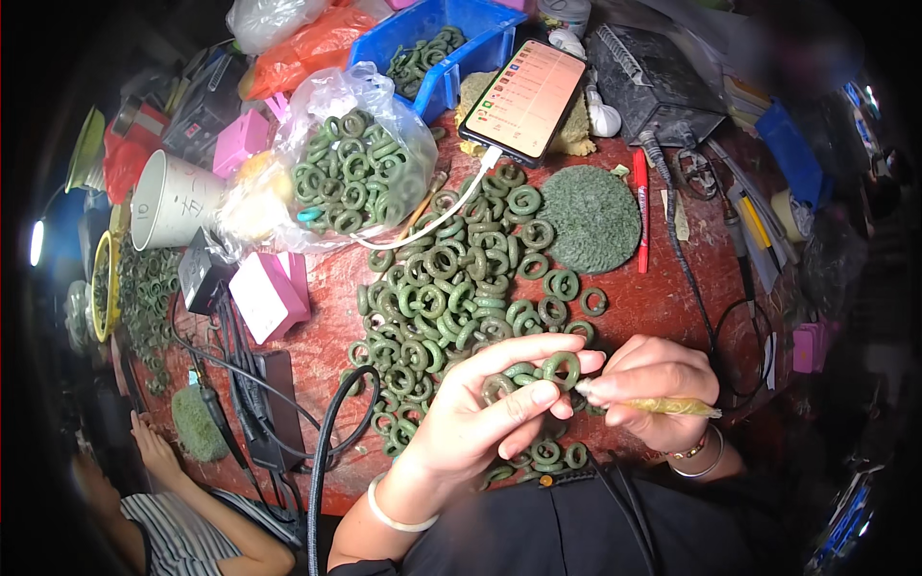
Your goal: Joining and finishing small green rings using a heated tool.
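My left hand (480,408) is closed on several small green rings, pinched between thumb and fingers. One ring (573,368) stands upright at its fingertips, its hole facing me. Close beside it, my right hand (663,370) grips a slim tool with a yellowish-brown, tapering body (672,407). The tool's pale tip is at or very near the rings; whether it touches cannot be made out. Beneath and beyond both hands, a large heap of green rings (442,264) spreads over the red table (327,288). The fingers hide part of the held rings.
A clear bag of rings (355,173), a blue bin (461,82) and a lit phone (526,101) on a white cable stand beyond the heap. A round green pad (591,219) and red pen (642,211) lie right. Black cables (322,451) loop left, near another person's arm (206,490).
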Demonstrator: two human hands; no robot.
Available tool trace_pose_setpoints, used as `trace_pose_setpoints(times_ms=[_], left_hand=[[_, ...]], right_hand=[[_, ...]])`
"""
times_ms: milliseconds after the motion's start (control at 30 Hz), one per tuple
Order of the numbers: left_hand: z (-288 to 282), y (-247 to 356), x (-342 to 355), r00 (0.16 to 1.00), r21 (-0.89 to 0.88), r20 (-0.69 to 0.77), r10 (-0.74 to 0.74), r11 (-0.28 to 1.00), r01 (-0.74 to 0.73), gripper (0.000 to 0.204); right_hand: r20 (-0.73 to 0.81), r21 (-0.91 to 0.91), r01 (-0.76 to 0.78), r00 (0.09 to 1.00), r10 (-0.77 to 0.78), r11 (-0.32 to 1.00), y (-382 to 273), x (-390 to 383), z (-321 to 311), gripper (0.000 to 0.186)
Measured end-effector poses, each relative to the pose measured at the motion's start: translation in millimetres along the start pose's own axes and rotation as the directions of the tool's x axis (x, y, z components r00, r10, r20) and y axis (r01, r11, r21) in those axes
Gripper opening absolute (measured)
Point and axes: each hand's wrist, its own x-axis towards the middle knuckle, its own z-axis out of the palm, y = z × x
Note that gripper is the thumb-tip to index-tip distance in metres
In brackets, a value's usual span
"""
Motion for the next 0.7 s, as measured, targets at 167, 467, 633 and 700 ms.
trace_pose_setpoints(times_ms=[167,467,633,700], left_hand=[[-10.4,-2.2,-0.8,0.984,-0.179,0.174,-0.044,0.981,0.076,0.043],[-4.5,-3.3,9.7,0.858,0.659,0.11,0.502,0.61,-0.441,0.037],[6.2,-4.0,2.9,0.835,0.759,0.001,0.55,0.544,-0.359,0.033],[5.2,-5.4,2.5,0.819,0.78,0.002,0.574,0.512,-0.361,0.033]], right_hand=[[-0.031,-0.068,-0.018,0.999,0.016,0.998,0.0,0.3,-0.5,0.027],[-0.055,-0.17,-0.012,0.998,0.002,0.985,-3.4,-0.7,-2.6,0.025],[0.011,-0.228,0.032,0.999,-0.03,0.973,-3.3,-0.8,1.4,0.031],[-0.003,-0.268,0.032,0.999,-0.034,0.963,-2.7,0.6,2.1,0.031]])
